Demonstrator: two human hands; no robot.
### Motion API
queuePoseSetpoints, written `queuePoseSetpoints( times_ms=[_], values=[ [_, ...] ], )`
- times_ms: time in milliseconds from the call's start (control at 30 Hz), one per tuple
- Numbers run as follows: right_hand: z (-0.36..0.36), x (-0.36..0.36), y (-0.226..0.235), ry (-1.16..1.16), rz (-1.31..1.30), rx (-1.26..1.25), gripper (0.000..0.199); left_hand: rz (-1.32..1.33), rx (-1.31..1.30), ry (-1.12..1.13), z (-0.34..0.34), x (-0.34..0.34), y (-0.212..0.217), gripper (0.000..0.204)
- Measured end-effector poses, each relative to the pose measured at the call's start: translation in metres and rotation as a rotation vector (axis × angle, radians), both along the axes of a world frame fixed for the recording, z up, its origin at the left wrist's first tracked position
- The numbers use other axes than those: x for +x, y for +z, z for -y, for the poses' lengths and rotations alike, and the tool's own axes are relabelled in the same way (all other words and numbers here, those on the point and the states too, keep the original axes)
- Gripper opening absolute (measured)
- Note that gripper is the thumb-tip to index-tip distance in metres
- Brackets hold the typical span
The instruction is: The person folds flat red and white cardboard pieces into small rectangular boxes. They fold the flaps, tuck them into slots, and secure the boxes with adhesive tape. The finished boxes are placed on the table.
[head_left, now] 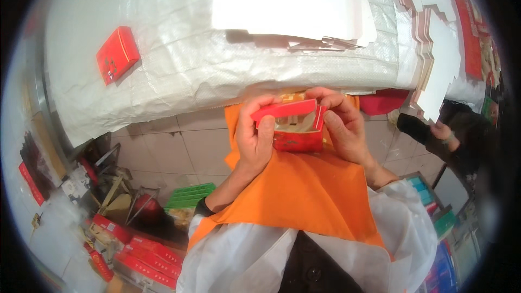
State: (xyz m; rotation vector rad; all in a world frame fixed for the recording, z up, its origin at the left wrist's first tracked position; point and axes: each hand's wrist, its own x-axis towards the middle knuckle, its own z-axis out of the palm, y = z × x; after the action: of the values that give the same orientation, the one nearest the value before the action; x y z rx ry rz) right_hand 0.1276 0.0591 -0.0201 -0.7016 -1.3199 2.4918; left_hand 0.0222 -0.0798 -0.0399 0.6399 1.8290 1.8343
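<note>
Between my two hands is a small red carton (297, 142) with a flap raised and its pale inside showing. My left hand (254, 138) grips the carton's left side, with its thumb along the near edge and its fingers behind the flap. On the other side my right hand (345, 130) pinches the right end, where a narrow side flap stands up. The carton is held in front of my orange apron (304, 190), close to the table's near edge. I cannot make out whether anything lies inside it.
A closed red box (118, 56) sits at the left on the white woven table cover (179, 65). Flat white card blanks (287, 11) are piled at the far middle, with more blanks (434, 54) at the right. Another person's hand (446, 134) shows at the right. Red cartons (149, 260) stand lower left.
</note>
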Motion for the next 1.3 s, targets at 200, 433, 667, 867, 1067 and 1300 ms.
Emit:
queuePoseSetpoints(
  times_ms=[200,433,667,867,1067,1300],
  values=[
    [-0.001,0.003,-0.008,0.027,-0.134,-0.026,0.013,0.021,-0.034,-0.041,0.001,0.0,0.003,0.026],
    [0.005,-0.008,0.0,-0.117,-0.035,-0.118,0.034,0.009,-0.046,-0.044,-0.001,0.0,0.006,0.026],
    [-0.01,-0.009,0.0,0.144,0.012,-0.115,0.042,-0.029,-0.012,-0.108,-0.006,-0.002,0.006,0.027],
    [-0.017,-0.015,0.005,0.169,0.056,-0.069,0.041,-0.119,-0.039,-0.165,-0.009,-0.004,0.005,0.024],
    [-0.005,-0.007,-0.028,0.046,-0.078,-0.005,0.024,-0.001,-0.069,-0.153,-0.009,-0.006,0.011,0.019],
    [-0.001,-0.008,-0.029,0.055,-0.101,0.153,0.024,-0.066,-0.08,-0.195,-0.009,-0.008,0.01,0.018]
  ],
)
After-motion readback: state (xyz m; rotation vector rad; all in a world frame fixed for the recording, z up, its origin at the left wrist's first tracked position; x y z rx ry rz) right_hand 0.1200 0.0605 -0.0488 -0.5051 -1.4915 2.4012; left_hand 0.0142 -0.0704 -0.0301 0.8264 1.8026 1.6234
